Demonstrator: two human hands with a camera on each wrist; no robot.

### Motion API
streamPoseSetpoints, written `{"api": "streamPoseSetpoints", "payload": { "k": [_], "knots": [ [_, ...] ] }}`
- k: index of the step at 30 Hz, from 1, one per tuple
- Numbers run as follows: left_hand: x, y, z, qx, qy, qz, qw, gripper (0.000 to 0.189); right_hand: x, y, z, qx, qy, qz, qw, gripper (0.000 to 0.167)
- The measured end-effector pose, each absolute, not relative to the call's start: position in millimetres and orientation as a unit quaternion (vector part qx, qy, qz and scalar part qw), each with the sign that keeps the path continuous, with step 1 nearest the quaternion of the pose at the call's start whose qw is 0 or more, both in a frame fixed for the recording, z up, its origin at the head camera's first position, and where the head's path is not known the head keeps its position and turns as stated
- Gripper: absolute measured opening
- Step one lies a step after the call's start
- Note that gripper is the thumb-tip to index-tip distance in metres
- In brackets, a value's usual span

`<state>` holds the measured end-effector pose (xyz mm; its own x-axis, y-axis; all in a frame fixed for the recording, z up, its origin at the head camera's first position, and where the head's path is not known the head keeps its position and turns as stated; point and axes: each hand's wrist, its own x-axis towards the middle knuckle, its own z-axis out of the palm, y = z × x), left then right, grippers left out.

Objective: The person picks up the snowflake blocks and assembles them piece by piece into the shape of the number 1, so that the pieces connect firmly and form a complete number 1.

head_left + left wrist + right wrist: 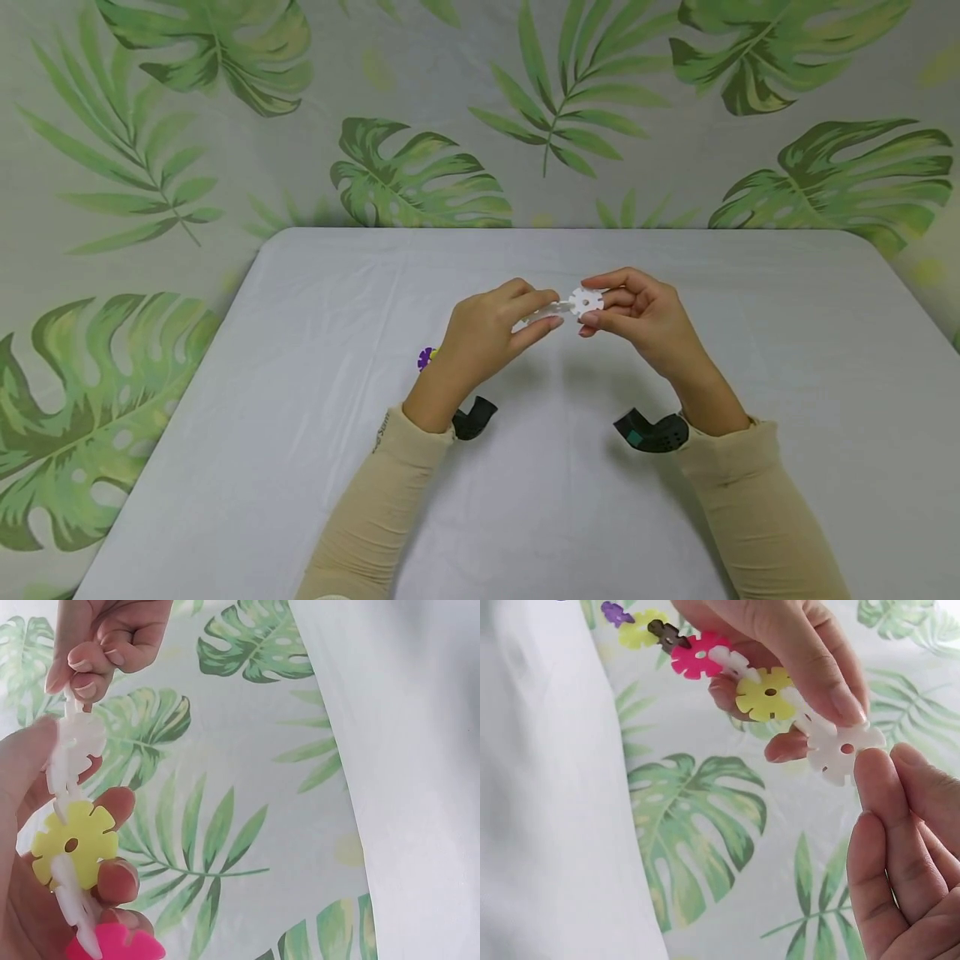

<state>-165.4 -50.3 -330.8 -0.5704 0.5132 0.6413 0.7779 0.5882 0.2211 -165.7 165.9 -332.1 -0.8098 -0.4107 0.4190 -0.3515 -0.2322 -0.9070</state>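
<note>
A chain of notched, flower-shaped plastic discs runs through my left hand (498,329), whose thumb and fingers pinch it near its white end. In the right wrist view a white disc (831,756), a yellow disc (765,696), a pink disc (697,656), a dark disc (667,635) and a purple disc (616,613) are linked in a line. My right hand (641,321) pinches another white disc (586,302) at the chain's end, where it meets the rest. In the right wrist view its fingers largely cover that piece.
Below both hands spreads a table (570,517) with a white cover. Behind it hangs a leaf-patterned cloth (420,67). A black wrist device (651,432) sticks out from the right cuff, another (474,418) from the left.
</note>
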Motion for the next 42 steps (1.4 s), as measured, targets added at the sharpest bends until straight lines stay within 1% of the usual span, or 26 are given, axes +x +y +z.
{"api": "streamPoseSetpoints", "payload": {
  "k": [5, 13, 19, 24, 26, 32, 37, 42],
  "knots": [
    [-165.2, -49.9, -330.9, -0.381, -0.847, -0.259, 0.266, 0.016, -165.3, 165.1, -332.4, -0.304, 0.617, -0.725, 0.025, 0.03],
    [-165.4, -47.9, -332.2, -0.384, -0.843, -0.256, 0.277, 0.014, -163.5, 163.7, -334.2, -0.288, 0.62, -0.729, 0.02, 0.03],
    [-165.4, -47.7, -332.1, -0.384, -0.841, -0.254, 0.284, 0.014, -164.3, 161.2, -336.4, -0.301, 0.61, -0.733, 0.02, 0.03],
    [-166.0, -49.4, -331.9, -0.385, -0.846, -0.247, 0.273, 0.014, -166.4, 160.6, -337.1, -0.318, 0.602, -0.732, 0.026, 0.03],
    [-166.1, -50.1, -331.6, -0.387, -0.849, -0.245, 0.263, 0.019, -167.0, 161.4, -337.1, -0.317, 0.609, -0.727, 0.023, 0.03],
    [-165.7, -52.3, -329.3, -0.388, -0.858, -0.263, 0.213, 0.039, -168.6, 168.5, -335.9, -0.305, 0.633, -0.712, 0.011, 0.033],
    [-164.9, -52.1, -327.5, -0.389, -0.858, -0.297, 0.154, 0.041, -169.9, 174.0, -333.9, -0.309, 0.628, -0.715, -0.007, 0.036],
    [-163.0, -50.2, -326.0, -0.38, -0.851, -0.356, 0.07, 0.042, -169.4, 174.8, -330.8, -0.304, 0.644, -0.701, -0.043, 0.038]
  ]
}}
